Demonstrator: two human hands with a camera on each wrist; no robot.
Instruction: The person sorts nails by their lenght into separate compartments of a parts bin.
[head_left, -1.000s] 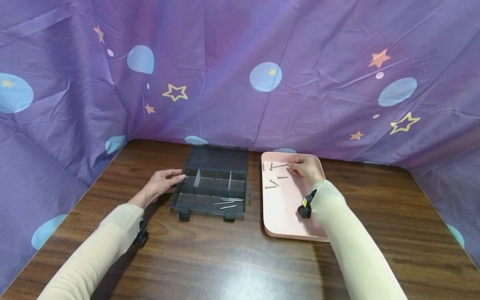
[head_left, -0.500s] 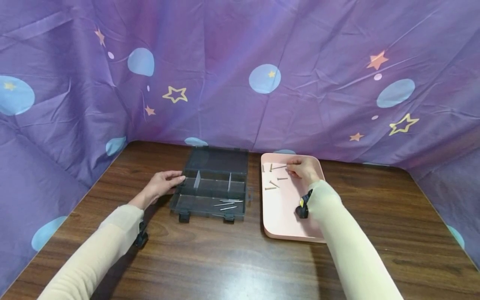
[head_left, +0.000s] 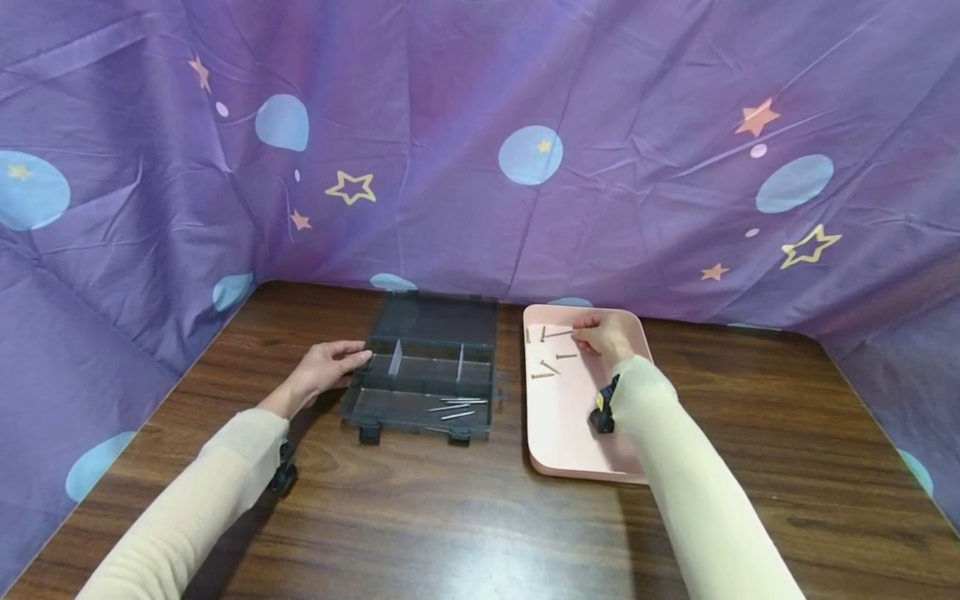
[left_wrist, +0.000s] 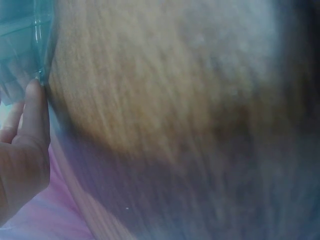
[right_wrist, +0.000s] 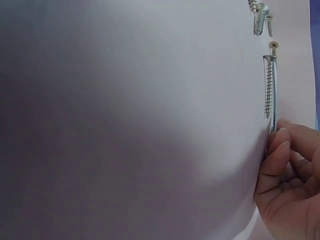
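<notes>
Beside the left edge of an opened, see-through dark organizer box point(head_left: 420, 408), my left hand point(head_left: 322, 367) rests with its fingers nearly straight. The left wrist view has those fingertips right at the clear box wall point(left_wrist: 22, 40). Over the far part of a pink tray point(head_left: 577, 433), my right hand point(head_left: 603, 333) pinches one end of a thin, smooth nail point(right_wrist: 274, 100) between thumb and fingers. Next to the nail lies a threaded screw point(right_wrist: 268, 87). Several more screws point(head_left: 550, 367) are scattered in the tray's left half.
Several silvery nails point(head_left: 457, 407) lie in the box's front compartment. White dividers point(head_left: 395, 358) split its back row, and the lid point(head_left: 435, 318) leans back behind it. Box and tray stand on a wooden table point(head_left: 420, 517) before a purple curtain point(head_left: 450, 125).
My right hand has shifted very slightly to the left, with its fingertips still at the nail's end. My left hand has stayed at the box.
</notes>
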